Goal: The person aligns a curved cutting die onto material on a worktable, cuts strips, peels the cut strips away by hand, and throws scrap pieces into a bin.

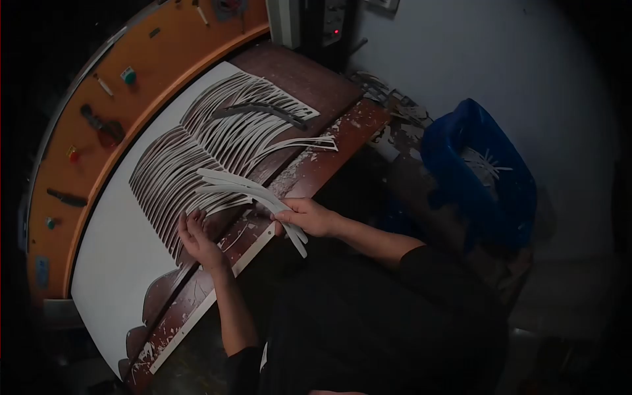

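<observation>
My right hand is closed around several curved white strips, their short ends poking out below my fingers. The long ends of those strips reach left over the rows of cut strips. My left hand is open, palm partly up, its fingertips right at the lower edge of the left row of curved cut strips. A second row of cut strips fans out beyond it, with a long dark grey bar-like piece lying across. Both rows adjoin a white sheet on a dark reddish-brown board.
Behind the board rises an orange machine panel with buttons and handles. White scraps litter the board's front ledge. To the right stands a blue bin with white strips inside. More offcuts lie past the board's far right corner.
</observation>
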`<action>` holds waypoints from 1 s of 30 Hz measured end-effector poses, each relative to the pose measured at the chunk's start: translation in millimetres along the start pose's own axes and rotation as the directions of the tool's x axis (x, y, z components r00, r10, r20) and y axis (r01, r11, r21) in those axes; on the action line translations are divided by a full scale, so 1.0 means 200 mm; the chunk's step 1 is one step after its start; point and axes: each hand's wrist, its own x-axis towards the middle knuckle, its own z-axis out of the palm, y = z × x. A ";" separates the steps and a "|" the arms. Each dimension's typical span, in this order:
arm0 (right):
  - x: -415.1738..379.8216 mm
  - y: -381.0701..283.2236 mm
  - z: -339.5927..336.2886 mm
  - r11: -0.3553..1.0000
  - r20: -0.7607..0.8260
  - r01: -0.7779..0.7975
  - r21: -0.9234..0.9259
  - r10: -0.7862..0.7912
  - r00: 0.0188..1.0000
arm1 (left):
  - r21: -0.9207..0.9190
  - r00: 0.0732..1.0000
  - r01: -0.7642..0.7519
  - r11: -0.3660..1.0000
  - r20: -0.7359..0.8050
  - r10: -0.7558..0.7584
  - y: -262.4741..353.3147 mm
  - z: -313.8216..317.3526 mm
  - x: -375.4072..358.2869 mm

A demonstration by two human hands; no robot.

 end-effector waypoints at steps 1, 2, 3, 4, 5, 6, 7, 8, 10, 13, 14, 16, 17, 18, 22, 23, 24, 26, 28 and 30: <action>-0.09 0.02 -0.12 1.000 -0.063 -0.005 0.031 0.007 0.998 | 0.095 1.000 -0.027 0.995 0.001 0.027 -0.03 -0.03 -0.07; -0.18 0.06 -0.27 0.999 -0.150 0.039 -0.007 -0.040 0.988 | 0.206 0.999 -0.049 0.977 0.027 0.045 -0.06 -0.05 -0.13; -0.27 0.11 -0.39 0.983 -0.291 0.080 0.165 -0.029 0.956 | 0.315 0.997 -0.076 0.946 0.049 0.063 -0.09 -0.08 -0.19; -0.42 0.02 -0.51 0.973 -0.425 0.135 0.185 -0.045 0.904 | 0.368 0.992 -0.122 0.922 0.085 0.097 -0.12 -0.11 -0.23; -0.53 0.04 -0.66 0.934 -0.573 0.235 0.270 -0.041 0.819 | 0.419 0.985 -0.163 0.893 0.116 0.126 -0.14 -0.11 -0.26; -0.67 0.06 -0.84 0.905 -0.700 0.338 0.258 -0.066 0.711 | 0.450 0.975 -0.222 0.865 0.125 0.186 -0.11 -0.08 -0.29; -0.80 0.03 -0.98 0.864 -0.824 0.451 0.224 -0.080 0.561 | 0.429 0.981 -0.193 0.882 0.109 0.161 -0.15 -0.10 -0.29; -0.93 0.00 -1.12 0.814 -0.896 0.542 0.208 -0.064 0.439 | 0.478 0.977 -0.212 0.852 0.096 0.189 -0.15 -0.05 -0.30; -1.14 0.08 -1.40 0.673 -0.957 0.715 0.193 -0.031 0.287 | 0.647 0.953 -0.281 0.709 0.102 0.285 -0.12 0.03 -0.31; -1.33 0.37 -1.64 0.695 -0.959 0.663 0.279 0.171 0.224 | 0.761 0.910 -0.377 0.528 0.199 0.363 -0.13 0.08 -0.33; -1.33 0.45 -1.64 0.742 -0.949 0.595 0.308 0.196 0.246 | 0.734 0.922 -0.360 0.576 0.185 0.340 -0.14 0.09 -0.35; -1.27 0.63 -1.52 0.807 -0.911 0.450 0.382 0.248 0.329 | 0.696 0.934 -0.335 0.635 0.158 0.320 -0.21 0.04 -0.32; -1.22 0.70 -1.42 0.826 -0.878 0.370 0.424 0.277 0.390 | 0.766 0.893 -0.411 0.495 0.228 0.388 -0.26 -0.02 -0.29; -1.16 0.78 -1.32 0.823 -0.839 0.324 0.466 0.293 0.459 | 0.812 0.856 -0.450 0.373 0.273 0.439 -0.19 0.04 -0.32; -0.95 0.86 -1.02 0.848 -0.690 0.091 0.522 0.358 0.629 | 0.856 0.899 -0.376 0.353 0.246 0.363 -0.15 0.09 -0.35; -0.90 0.86 -0.98 0.871 -0.657 0.039 0.490 0.340 0.673 | 0.837 0.871 -0.431 0.336 0.288 0.399 -0.21 0.03 -0.31; -0.85 0.85 -0.95 0.884 -0.639 0.010 0.467 0.329 0.695 | 0.835 0.879 -0.422 0.353 0.282 0.384 -0.24 0.00 -0.29; -0.77 0.83 -0.92 0.899 -0.612 0.037 0.437 0.267 0.745 | 0.836 0.908 -0.376 0.399 0.247 0.338 -0.24 0.01 -0.30; -0.68 0.77 -0.87 0.915 -0.572 0.050 0.401 0.207 0.794 | 0.827 0.891 -0.408 0.386 0.268 0.368 -0.20 0.06 -0.32; -0.61 0.65 -0.81 0.929 -0.546 0.050 0.367 0.172 0.820 | 0.827 0.904 -0.381 0.414 0.240 0.353 -0.17 0.09 -0.34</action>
